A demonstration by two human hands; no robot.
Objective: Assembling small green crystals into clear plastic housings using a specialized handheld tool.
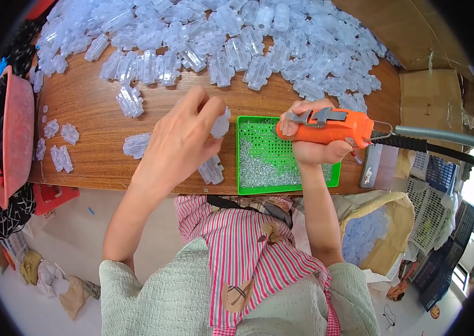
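Note:
My left hand (184,134) is closed on a small translucent plastic part (221,124), pinched in its fingers just left of the green tray. My right hand (312,143) wraps round an orange electric screwdriver (335,127), held above the tray's right side with its cable trailing right. Many small silvery screws (265,172) lie in the perforated green tray (238,159). Below my left hand a translucent plastic housing (210,170) rests near the table's front edge. Another such housing (136,145) lies left of my wrist, partly behind it.
A large heap of translucent housings (231,25) covers the back of the wooden table (86,162). Loose small plastic pieces (60,159) lie at left by a pink basin (17,137). At right are cardboard (430,106), a phone-like slab (371,167) and an open sack of plastic parts (367,235).

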